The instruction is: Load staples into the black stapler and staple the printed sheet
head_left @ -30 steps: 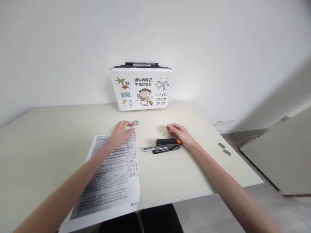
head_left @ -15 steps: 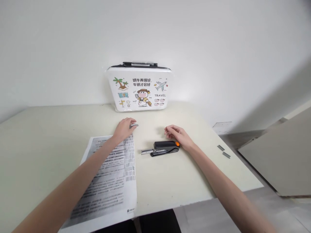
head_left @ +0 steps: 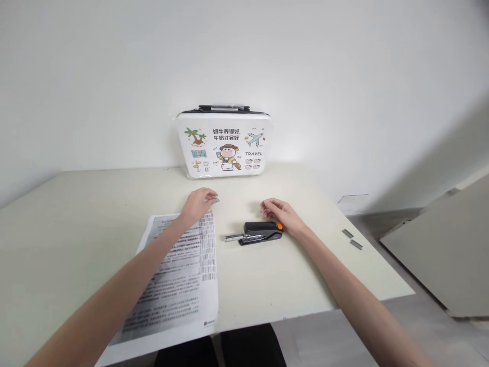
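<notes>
My left hand (head_left: pixel 199 204) is above the top right corner of a printed sheet of paper (head_left: pixel 181 318), its fingers and thumb closed on a small grey strip of staples (head_left: pixel 216 201). Part of that strip is hidden by the fingers. A black stapler (head_left: pixel 262 232) with an orange end lies on the table, its metal staple tray (head_left: pixel 234 237) sticking out to the left. Just behind the stapler's orange end rests my right hand (head_left: pixel 281 212), fingers loosely curled and apart, with nothing visible in them.
Two more staple strips (head_left: pixel 356 244) lie near the right edge of the pale table (head_left: pixel 290 285). A white case (head_left: pixel 225 145) with cartoon prints and a black handle stands at the back against the wall. A pale panel (head_left: pixel 443 250) is beyond the table on the right.
The whole view has shifted slightly. My left hand has turned a little over the strip of staples, which shows less now. The right hand and the stapler have hardly moved.
</notes>
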The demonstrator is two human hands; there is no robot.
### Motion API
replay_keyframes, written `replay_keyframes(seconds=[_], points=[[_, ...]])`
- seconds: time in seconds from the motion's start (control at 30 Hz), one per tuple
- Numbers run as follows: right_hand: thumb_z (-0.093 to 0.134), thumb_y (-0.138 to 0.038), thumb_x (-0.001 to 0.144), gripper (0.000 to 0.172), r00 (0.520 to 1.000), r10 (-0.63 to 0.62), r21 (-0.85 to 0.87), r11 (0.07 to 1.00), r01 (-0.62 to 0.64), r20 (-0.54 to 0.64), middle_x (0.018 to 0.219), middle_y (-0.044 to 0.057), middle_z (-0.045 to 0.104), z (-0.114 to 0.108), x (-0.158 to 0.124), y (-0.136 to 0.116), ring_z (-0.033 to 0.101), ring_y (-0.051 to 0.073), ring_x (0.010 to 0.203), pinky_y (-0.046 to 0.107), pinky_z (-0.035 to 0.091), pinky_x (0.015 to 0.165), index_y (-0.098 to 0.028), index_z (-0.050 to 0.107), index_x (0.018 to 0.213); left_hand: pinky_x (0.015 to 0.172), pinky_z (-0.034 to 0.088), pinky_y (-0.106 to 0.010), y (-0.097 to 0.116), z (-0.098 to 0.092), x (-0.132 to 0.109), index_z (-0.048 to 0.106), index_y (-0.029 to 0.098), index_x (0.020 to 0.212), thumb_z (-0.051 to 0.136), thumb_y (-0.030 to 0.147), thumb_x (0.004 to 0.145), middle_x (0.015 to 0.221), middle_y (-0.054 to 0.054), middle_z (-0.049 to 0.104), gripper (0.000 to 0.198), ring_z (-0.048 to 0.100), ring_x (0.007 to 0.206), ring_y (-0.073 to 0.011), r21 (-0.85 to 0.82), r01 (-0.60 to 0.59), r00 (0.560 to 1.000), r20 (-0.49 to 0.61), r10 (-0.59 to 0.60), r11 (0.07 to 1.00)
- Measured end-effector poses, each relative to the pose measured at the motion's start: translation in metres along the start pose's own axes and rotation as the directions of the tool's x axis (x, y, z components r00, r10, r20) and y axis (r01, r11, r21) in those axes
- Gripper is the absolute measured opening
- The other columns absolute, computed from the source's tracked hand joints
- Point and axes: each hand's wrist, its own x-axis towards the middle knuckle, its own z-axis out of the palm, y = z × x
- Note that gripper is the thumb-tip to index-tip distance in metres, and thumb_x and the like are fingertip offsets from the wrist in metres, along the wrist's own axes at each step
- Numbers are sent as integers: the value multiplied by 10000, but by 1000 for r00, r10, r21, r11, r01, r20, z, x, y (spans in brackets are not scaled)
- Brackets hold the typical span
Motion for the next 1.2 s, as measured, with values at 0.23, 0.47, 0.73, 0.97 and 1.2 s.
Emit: replay_keyframes(seconds=[0.23, 0.47, 0.73, 0.97, 1.2], points=[[758, -650, 838, 440, 1000, 2, -6, 1000, -2, 0, 935, 37, 727, -1, 0, 2, 625, 160, 779, 317, 501, 756, -220, 733, 925, 907, 578, -393, 33, -15, -24, 759, 202, 1078, 513, 416, 1000, 1033, -86, 703, 335, 701, 867, -221, -72, 79, 996, -24, -81, 994], [779, -662, 805, 452, 1000, 9, -7, 1000, -9, -10, 912, 39, 729, 0, -1, -2, 626, 165, 768, 325, 503, 735, -222, 729, 896, 693, 552, -289, 84, -27, -73, 762, 226, 1114, 506, 533, 1004, 830, -18, 744, 415, 716, 731, -183, -325, 189, 938, 339, -72, 927], [790, -673, 786, 472, 999, 34, -7, 999, -34, -15, 920, 42, 733, 0, -2, -3, 625, 168, 784, 314, 506, 731, -216, 729, 888, 885, 566, -347, 106, -21, -98, 811, 309, 1100, 670, 436, 923, 1106, -6, 804, 259, 745, 941, -234, -203, 134, 968, 236, -85, 970], [789, -659, 796, 462, 1000, 19, -11, 1000, -19, -1, 912, 37, 728, -1, -1, -4, 627, 164, 781, 321, 502, 746, -211, 731, 891, 982, 528, -410, 111, -9, -101, 809, 299, 980, 729, 389, 888, 1115, -10, 780, 152, 719, 1034, -263, -97, 76, 978, 202, -55, 992], [792, -660, 790, 455, 1000, 23, -17, 1000, -23, -5, 911, 34, 725, -1, -1, -3, 620, 165, 784, 311, 496, 728, -218, 726, 876, 867, 566, -379, 109, -4, -97, 825, 306, 969, 746, 382, 849, 1039, -8, 796, 163, 738, 914, -250, -110, 134, 973, 203, -110, 985]])
